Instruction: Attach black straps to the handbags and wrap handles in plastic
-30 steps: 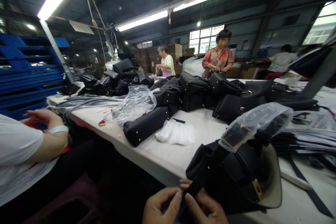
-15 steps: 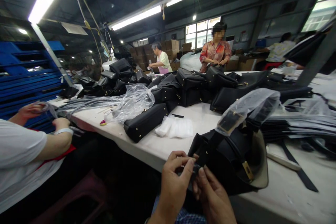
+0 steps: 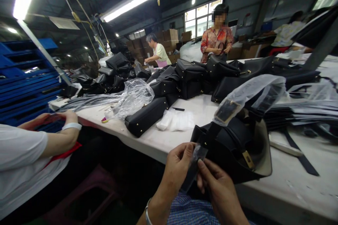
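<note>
Between my hands is a small clear plastic bag [image 3: 190,175], spread flatter and hanging below my fingers. My left hand [image 3: 174,167] pinches its upper left edge between thumb and fingers. At its right side, my right hand [image 3: 220,181] closes thumb and fingertips on the plastic. Whether anything lies inside the bag I cannot make out. Just beyond my hands, an open black handbag [image 3: 220,156] with a pale lining lies tilted at the table edge. Its gold clasp [image 3: 248,160] faces me, and a plastic-wrapped strap [image 3: 253,89] arches above it.
Folded white plastic sleeves [image 3: 175,121] lie on the white table [image 3: 150,144] beside another black bag [image 3: 146,116]. Black bags [image 3: 191,74] are heaped behind. Stacked black strips [image 3: 306,112] lie right. A co-worker's arm [image 3: 62,139] is at left; other people stand across the table.
The clear bag, bunched between my fingertips before, now shows spread out and hanging down. My hands have moved slightly apart. The co-worker at left has brought both hands closer together.
</note>
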`<control>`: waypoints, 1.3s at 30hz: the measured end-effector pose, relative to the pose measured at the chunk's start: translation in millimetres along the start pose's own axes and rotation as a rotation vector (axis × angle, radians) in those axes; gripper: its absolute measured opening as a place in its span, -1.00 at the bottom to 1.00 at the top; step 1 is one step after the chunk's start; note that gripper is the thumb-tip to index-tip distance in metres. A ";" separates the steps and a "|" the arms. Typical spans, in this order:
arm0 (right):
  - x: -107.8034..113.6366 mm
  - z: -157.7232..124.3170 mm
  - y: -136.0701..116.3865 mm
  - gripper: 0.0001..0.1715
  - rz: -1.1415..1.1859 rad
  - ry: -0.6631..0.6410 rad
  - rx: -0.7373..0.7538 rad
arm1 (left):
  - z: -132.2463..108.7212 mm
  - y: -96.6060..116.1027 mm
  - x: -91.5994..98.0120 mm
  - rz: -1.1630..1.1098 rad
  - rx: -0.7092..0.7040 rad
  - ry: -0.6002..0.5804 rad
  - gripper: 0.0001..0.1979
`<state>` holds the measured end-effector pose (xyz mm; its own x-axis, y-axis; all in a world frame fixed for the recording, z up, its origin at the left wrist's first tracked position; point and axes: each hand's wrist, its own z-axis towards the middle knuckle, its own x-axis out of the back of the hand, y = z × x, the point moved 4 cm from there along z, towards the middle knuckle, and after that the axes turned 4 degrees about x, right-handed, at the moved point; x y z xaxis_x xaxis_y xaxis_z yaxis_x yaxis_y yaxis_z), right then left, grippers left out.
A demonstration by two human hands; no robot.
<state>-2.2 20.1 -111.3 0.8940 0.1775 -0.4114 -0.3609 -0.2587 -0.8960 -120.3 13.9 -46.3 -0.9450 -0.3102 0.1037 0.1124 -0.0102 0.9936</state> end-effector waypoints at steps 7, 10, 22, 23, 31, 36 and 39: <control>4.3 -2.0 -15.9 -0.29 -0.247 -0.122 0.088 | -0.4 -2.0 6.9 0.120 -0.010 0.041 -0.69; 6.1 0.0 -25.1 -0.20 -0.366 -0.129 0.114 | 9.8 1.3 2.7 0.131 -0.060 0.086 -0.69; 7.9 9.2 -32.5 -0.29 -0.414 -0.084 0.127 | 8.4 -5.4 -0.6 0.002 -0.062 0.076 -0.75; 7.3 9.7 -33.9 -0.27 -0.412 -0.081 0.143 | 7.3 -4.9 0.6 0.006 -0.069 0.091 -0.76; 1.3 22.7 -41.2 -0.26 -0.353 -0.033 0.126 | -0.8 -2.9 0.0 0.098 -0.179 0.163 -0.70; 1.1 18.0 -36.3 -0.33 -0.351 0.020 0.124 | 0.6 -10.2 -1.9 -0.023 -0.056 0.072 -0.64; 2.0 11.9 -33.0 -0.39 -0.406 0.044 0.163 | 2.1 -9.0 -1.9 0.010 -0.002 0.092 -0.75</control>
<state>8.3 40.3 -84.5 0.9811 0.1927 -0.0166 -0.0124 -0.0227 -0.9997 -120.2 16.5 -55.4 -0.9115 -0.3967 0.1088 0.1223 -0.0088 0.9925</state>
